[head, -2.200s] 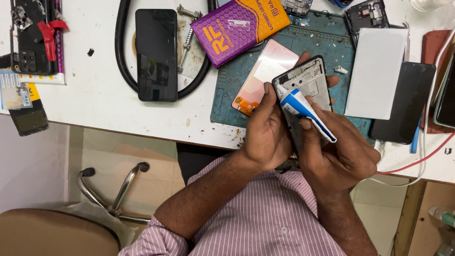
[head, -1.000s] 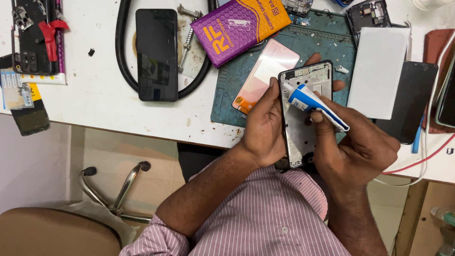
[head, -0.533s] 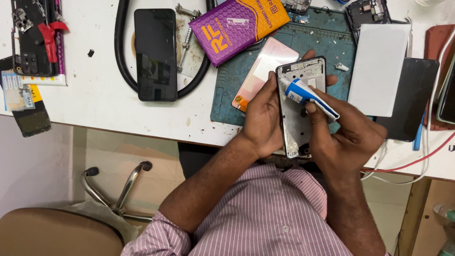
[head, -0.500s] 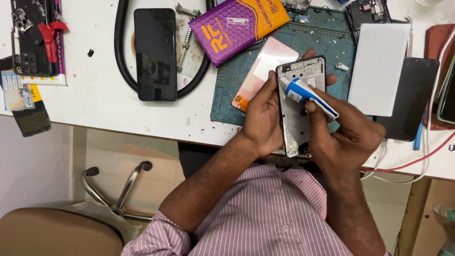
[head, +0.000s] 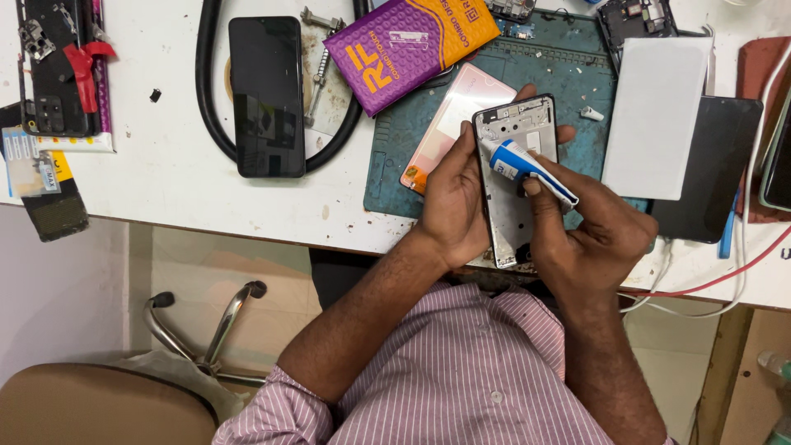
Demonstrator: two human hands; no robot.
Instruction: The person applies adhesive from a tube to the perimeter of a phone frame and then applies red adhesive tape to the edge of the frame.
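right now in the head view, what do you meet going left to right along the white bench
dismantled phone with red tape → black phone → purple padded envelope → left hand → glue tube → right hand → white sheet

Bright, even overhead light; soft shadows under the hands; sharp focus; faint glare on the dark phone screen [head: 266, 95] upper left.

Hidden and cut-off parts at the bench

The left edge of the frame [head: 512, 185] is covered by the left hand [head: 451, 198], and its near end is lost behind both hands. The nozzle tip of the tube [head: 527, 167] is too small to be made out. The pink panel [head: 449, 124] is partly overlapped by the frame. The opened phone [head: 634, 18] at the far edge is cut off, as is the device [head: 779, 156] at the right edge.
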